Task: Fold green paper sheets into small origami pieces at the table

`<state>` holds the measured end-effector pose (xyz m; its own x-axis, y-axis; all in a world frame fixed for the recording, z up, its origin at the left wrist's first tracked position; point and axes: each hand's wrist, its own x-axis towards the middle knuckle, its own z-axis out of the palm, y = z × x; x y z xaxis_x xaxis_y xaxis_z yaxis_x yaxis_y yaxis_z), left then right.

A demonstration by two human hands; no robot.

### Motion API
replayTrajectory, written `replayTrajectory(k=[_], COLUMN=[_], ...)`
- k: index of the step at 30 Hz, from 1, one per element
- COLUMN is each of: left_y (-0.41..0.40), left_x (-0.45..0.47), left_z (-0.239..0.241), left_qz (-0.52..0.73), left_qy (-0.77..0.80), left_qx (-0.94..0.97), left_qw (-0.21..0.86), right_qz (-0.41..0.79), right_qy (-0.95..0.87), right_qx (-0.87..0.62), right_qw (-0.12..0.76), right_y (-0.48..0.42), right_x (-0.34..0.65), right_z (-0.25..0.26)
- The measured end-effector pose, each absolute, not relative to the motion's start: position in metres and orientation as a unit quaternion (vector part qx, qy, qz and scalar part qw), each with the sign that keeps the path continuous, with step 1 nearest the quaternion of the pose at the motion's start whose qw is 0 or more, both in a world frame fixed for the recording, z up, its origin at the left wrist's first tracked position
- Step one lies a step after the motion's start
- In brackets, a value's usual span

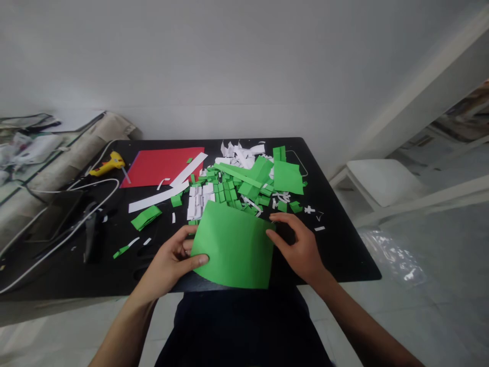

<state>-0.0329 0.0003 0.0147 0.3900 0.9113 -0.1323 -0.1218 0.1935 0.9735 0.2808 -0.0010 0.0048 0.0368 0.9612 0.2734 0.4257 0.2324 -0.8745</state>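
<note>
At the left, the frame edge cuts off some pale clutter (42, 148), and a black tool (90, 232) is too dark to identify. The left hand (168, 262) grips a green sheet (235, 250) by its left edge, fingers partly hidden behind. Above the table's (344, 262) near edge, the bowed sheet's apparent long axis runs left to right, dipping rightward; it hides part of the paper pile (229, 191). The right hand (301, 250) pinches its upper right corner.
</note>
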Motion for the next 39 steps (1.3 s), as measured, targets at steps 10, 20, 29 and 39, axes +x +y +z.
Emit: replayTrajectory(k=[10, 20, 29, 39], left_y=[-0.011, -0.008, 0.027, 0.054], left_x=[0.025, 0.029, -0.016, -0.028], left_z=[0.025, 0.02, 0.045, 0.083], left_qz=[0.455, 0.474, 0.453, 0.295], left_qy=[0.37, 0.387, 0.453, 0.457], left_qx=[0.44, 0.451, 0.383, 0.793], left_qw=[0.681, 0.65, 0.666, 0.276], right_qz=[0.346, 0.442, 0.433, 0.576], right_qy=[-0.833, -0.737, -0.588, -0.566], right_qx=[-0.314, -0.401, -0.544, -0.47], right_qw=[0.297, 0.318, 0.414, 0.357], right_y=[-0.025, -0.013, 0.01, 0.034], right_x=[0.249, 0.267, 0.294, 0.303], right_z=[0.027, 0.051, 0.055, 0.093])
